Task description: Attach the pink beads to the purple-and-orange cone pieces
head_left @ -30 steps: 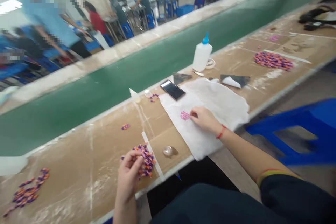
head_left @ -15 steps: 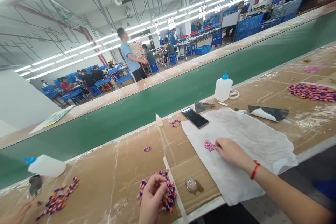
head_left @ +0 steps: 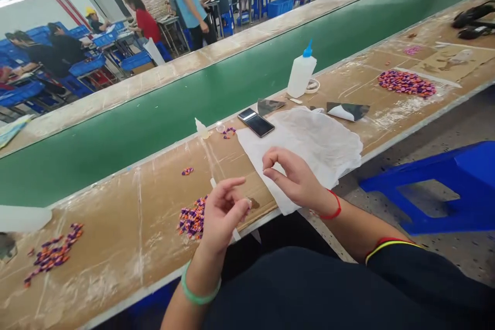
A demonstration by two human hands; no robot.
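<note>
Nearest the wearer, a dark sleeve and lap (head_left: 309, 289) fill the bottom of the frame. The left hand (head_left: 224, 211), with a green bangle (head_left: 197, 289) on its wrist, is raised over the cardboard-covered workbench (head_left: 127, 252). Its thumb and forefinger curve into a narrow pinch, and the view does not settle whether anything tiny lies between them. Just left of that hand sits a heap of small purple-and-orange pieces (head_left: 192, 219), beside a white strip (head_left: 234, 234) that passes beneath the hand.

The right hand (head_left: 294, 178), with a red string (head_left: 332, 211) at its wrist, forms a similar narrow pinch just above a crumpled white cloth (head_left: 305, 154). Again, no held item can be made out.

Farther along the bench lie a smaller scatter of the pieces (head_left: 52, 252) at lower left, a tiny cluster (head_left: 187, 170), and a black smartphone (head_left: 256, 125) at the cloth's edge. Beyond them stand a white glue bottle (head_left: 300, 76) with a blue nozzle and, at right, a larger heap (head_left: 406, 84). A blue stool (head_left: 433, 191) stands on the floor at right. A green conveyor belt (head_left: 154, 147) runs behind the bench, with co-workers (head_left: 139, 23) at blue tables at upper left.
</note>
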